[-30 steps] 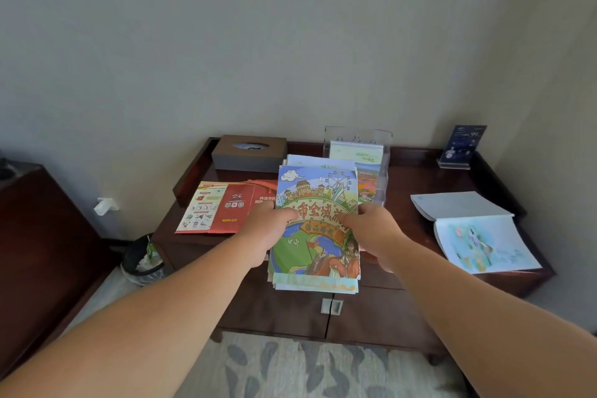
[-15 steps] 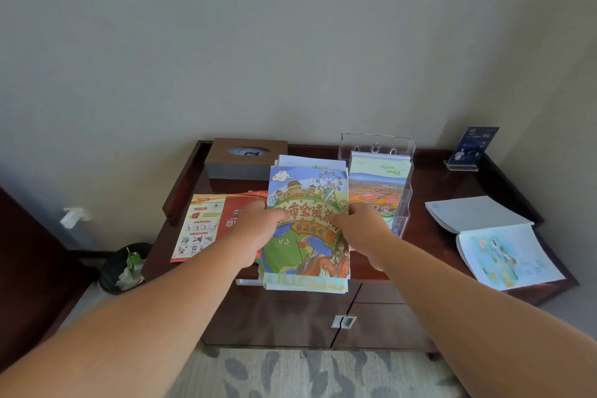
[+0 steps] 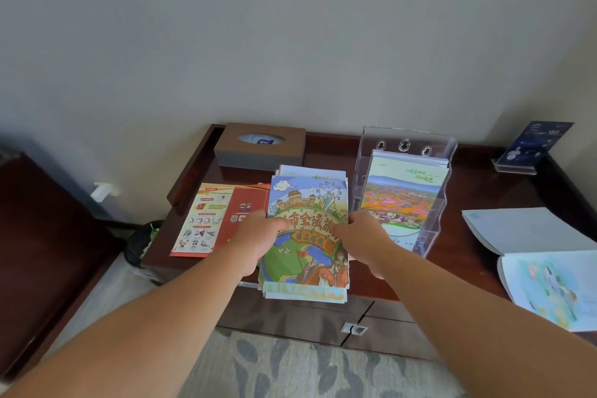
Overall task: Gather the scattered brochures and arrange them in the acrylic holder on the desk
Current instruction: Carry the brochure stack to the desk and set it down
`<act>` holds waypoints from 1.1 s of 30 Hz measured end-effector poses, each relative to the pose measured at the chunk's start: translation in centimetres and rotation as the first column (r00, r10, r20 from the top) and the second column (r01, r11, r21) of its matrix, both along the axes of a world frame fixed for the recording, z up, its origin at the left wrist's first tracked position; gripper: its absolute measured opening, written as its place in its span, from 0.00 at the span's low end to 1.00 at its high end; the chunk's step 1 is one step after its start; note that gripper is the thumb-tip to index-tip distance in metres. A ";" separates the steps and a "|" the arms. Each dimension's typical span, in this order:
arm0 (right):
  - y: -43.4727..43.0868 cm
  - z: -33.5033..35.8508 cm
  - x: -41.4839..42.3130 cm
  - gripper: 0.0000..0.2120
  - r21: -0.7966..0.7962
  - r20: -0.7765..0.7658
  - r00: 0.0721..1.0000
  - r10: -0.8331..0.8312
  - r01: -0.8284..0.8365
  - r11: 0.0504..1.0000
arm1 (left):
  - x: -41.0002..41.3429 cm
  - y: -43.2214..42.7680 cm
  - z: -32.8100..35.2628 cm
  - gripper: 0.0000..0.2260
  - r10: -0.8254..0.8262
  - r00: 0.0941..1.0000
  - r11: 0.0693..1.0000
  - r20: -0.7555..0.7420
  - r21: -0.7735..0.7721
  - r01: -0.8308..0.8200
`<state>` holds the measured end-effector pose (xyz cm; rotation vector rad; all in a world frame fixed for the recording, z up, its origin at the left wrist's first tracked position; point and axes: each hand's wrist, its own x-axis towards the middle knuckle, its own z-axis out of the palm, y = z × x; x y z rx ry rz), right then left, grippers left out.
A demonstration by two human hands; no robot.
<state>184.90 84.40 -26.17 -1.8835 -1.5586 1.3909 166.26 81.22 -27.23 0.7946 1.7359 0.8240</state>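
Both bare forearms extend forward from the lower corners of the view and converge toward the centre; wrists roughly straight, palms turned inward. Left hand grips the left edge of the brochure stack — thumb on the cover, fingers hidden beneath; right hand grips the right edge — thumb likewise on top.
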 end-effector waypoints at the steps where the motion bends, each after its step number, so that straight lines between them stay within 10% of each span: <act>1: 0.4 -0.5 0.0 0.08 -0.005 0.026 1.000 0.018 -0.018 1.000 | 0.1 0.3 -0.5 0.13 0.006 1.000 1.000 -0.010 -0.019 -0.006; 20: 5.6 -6.0 -7.5 0.24 -0.109 0.254 0.965 0.057 -0.030 0.994 | -5.5 9.3 -6.7 0.10 -0.250 0.918 0.955 -0.307 -0.233 0.182; 33: 7.1 -8.2 -9.1 0.29 -0.103 0.436 0.895 0.097 -0.057 0.993 | -5.7 9.9 -8.2 0.24 -0.355 0.641 0.933 -0.680 -0.215 0.288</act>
